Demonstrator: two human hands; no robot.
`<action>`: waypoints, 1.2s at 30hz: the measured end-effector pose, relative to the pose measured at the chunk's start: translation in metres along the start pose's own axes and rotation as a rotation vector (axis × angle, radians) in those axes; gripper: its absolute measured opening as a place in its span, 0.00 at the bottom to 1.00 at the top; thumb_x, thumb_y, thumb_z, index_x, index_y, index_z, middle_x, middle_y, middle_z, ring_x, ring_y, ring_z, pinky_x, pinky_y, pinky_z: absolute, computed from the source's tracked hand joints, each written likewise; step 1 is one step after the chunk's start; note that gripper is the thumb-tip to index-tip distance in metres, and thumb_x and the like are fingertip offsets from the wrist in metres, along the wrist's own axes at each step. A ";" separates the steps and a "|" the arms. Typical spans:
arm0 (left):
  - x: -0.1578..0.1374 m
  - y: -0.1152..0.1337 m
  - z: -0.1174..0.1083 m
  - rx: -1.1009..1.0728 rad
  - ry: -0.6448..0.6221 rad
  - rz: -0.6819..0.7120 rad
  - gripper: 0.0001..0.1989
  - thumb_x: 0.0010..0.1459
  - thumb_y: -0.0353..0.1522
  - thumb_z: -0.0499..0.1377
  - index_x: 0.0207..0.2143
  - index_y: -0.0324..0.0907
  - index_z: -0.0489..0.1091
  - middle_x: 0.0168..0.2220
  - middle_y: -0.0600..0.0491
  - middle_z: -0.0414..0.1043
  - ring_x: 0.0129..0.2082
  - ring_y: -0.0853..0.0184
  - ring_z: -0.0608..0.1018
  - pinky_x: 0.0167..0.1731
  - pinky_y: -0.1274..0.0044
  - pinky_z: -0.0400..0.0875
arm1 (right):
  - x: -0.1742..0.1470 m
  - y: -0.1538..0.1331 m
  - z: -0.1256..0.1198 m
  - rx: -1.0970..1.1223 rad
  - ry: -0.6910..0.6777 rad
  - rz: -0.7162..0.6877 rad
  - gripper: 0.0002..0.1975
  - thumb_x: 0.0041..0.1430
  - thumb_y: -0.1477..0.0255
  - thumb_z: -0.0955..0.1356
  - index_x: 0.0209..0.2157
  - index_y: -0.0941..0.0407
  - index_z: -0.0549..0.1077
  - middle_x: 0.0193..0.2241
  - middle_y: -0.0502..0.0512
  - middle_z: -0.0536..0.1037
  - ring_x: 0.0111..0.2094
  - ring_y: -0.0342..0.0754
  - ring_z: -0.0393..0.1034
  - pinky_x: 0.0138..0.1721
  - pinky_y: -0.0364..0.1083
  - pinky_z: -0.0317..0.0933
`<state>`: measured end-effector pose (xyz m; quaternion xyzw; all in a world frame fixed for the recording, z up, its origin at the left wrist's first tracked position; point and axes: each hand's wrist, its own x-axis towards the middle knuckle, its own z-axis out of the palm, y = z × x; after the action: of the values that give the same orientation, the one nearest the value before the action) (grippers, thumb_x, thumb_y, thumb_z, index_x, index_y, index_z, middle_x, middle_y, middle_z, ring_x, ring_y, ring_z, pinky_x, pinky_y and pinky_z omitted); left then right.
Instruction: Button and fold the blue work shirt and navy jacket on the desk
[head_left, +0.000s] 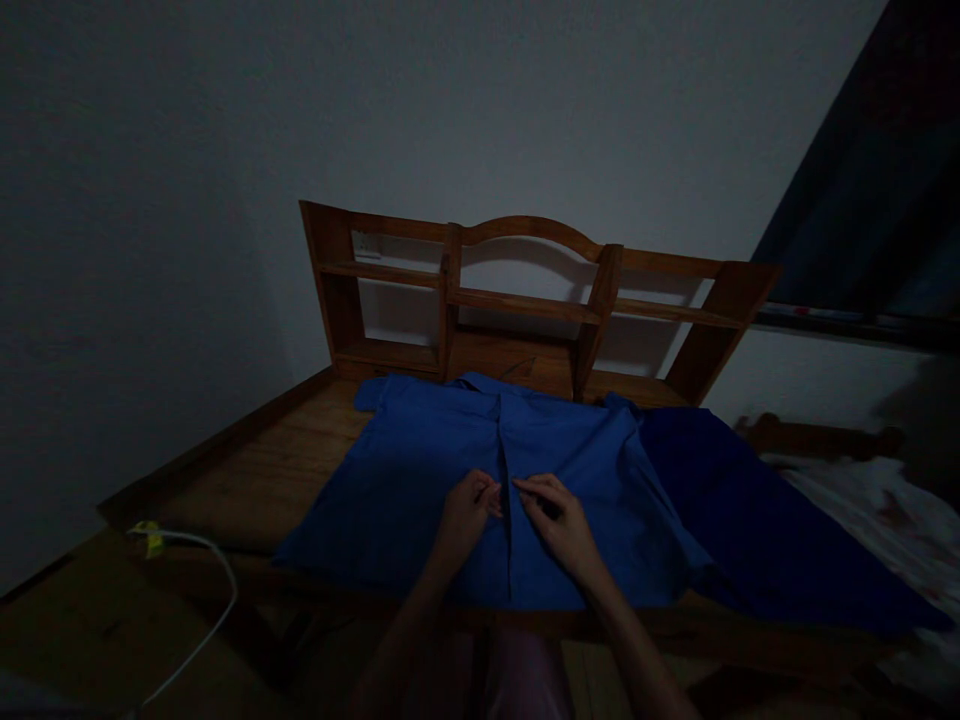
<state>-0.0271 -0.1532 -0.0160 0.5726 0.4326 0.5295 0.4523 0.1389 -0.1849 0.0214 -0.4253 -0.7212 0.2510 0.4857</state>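
Note:
A blue shirt [427, 440] lies spread over the wooden desk, its collar end toward the shelf. A long slit of the front opening runs down its middle. My left hand [471, 505] is closed with bent fingers at the left side of this opening, on the shirt's cloth. Across the slit, my right hand [559, 520] pinches the placket edge between thumb and forefinger, the other fingers curled. Dim light hides the fingertips' details, and no button can be made out.
Behind the shirt, a wooden shelf unit [525, 300] stands against the wall on the desk [300, 450]. Darker blue cloth [750, 520] covers the desk's right side. A white cable [225, 570] with a yellow tag hangs over the front left edge. White patterned bedding [870, 500] lies farther right.

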 end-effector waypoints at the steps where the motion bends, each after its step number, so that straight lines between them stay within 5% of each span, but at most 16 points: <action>1: 0.001 0.001 0.001 -0.004 -0.014 -0.004 0.08 0.55 0.37 0.54 0.30 0.41 0.64 0.25 0.53 0.70 0.26 0.67 0.76 0.28 0.75 0.72 | 0.000 -0.001 0.001 0.008 -0.023 -0.002 0.14 0.60 0.68 0.63 0.45 0.52 0.74 0.37 0.54 0.72 0.36 0.44 0.67 0.38 0.42 0.62; 10: 0.001 0.012 0.023 0.025 0.009 0.112 0.05 0.56 0.32 0.52 0.31 0.41 0.65 0.28 0.53 0.70 0.29 0.69 0.73 0.31 0.79 0.66 | 0.000 -0.003 -0.001 -0.048 0.056 0.025 0.12 0.61 0.67 0.63 0.43 0.54 0.75 0.35 0.54 0.74 0.34 0.45 0.68 0.36 0.42 0.61; 27: -0.010 0.023 0.019 -0.041 -0.038 0.113 0.05 0.54 0.29 0.54 0.31 0.38 0.68 0.31 0.50 0.73 0.33 0.67 0.75 0.36 0.78 0.66 | -0.004 -0.006 -0.001 -0.150 0.101 -0.021 0.08 0.60 0.69 0.63 0.36 0.54 0.74 0.33 0.51 0.74 0.35 0.45 0.68 0.37 0.42 0.60; 36: -0.006 0.013 0.018 0.119 0.016 0.083 0.13 0.58 0.39 0.52 0.29 0.39 0.69 0.26 0.54 0.69 0.28 0.70 0.72 0.28 0.81 0.63 | -0.001 0.010 0.003 -0.101 0.089 0.098 0.06 0.56 0.68 0.66 0.32 0.56 0.72 0.30 0.51 0.73 0.29 0.44 0.68 0.31 0.41 0.60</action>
<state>-0.0091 -0.1626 -0.0056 0.6116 0.4428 0.5258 0.3916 0.1403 -0.1808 0.0122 -0.4949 -0.6887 0.2187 0.4826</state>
